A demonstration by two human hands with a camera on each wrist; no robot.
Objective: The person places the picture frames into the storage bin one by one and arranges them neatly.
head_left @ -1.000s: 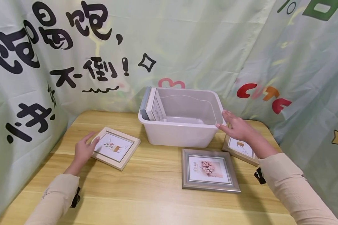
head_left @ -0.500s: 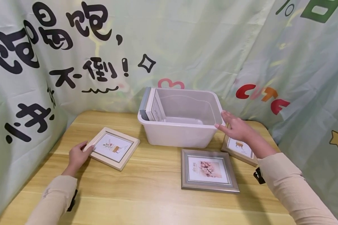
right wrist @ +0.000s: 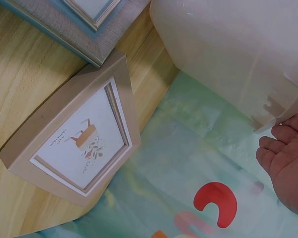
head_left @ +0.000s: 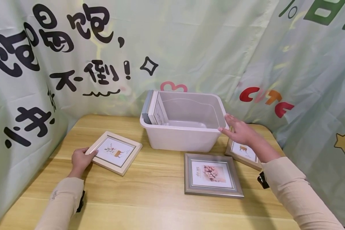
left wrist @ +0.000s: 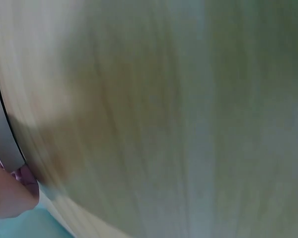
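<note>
My left hand (head_left: 81, 161) pinches the left corner of a light wood picture frame (head_left: 115, 152), thumb on top and fingers under the edge. In the left wrist view that hand (left wrist: 10, 193) shows at the lower left beside the frame's side edge (left wrist: 5, 134). My right hand (head_left: 241, 131) rests on the right rim of a pale plastic bin (head_left: 181, 139), fingers extended and thumb at the front corner. Its fingertips touch the rim's underside in the right wrist view. A white frame (head_left: 158, 110) and a blue-grey frame (head_left: 147, 108) stand upright inside the bin's left end.
A silver-brown frame (head_left: 211, 175) with a pink flower picture lies before the bin on the wooden table (head_left: 149, 201). A brown frame (right wrist: 89, 141) lies right of it, partly under my right forearm. A printed curtain (head_left: 195, 44) hangs behind the table.
My left hand has moved from above the light wood frame's left side down to its corner and taken hold of it. The right hand stays at the bin's rim.
</note>
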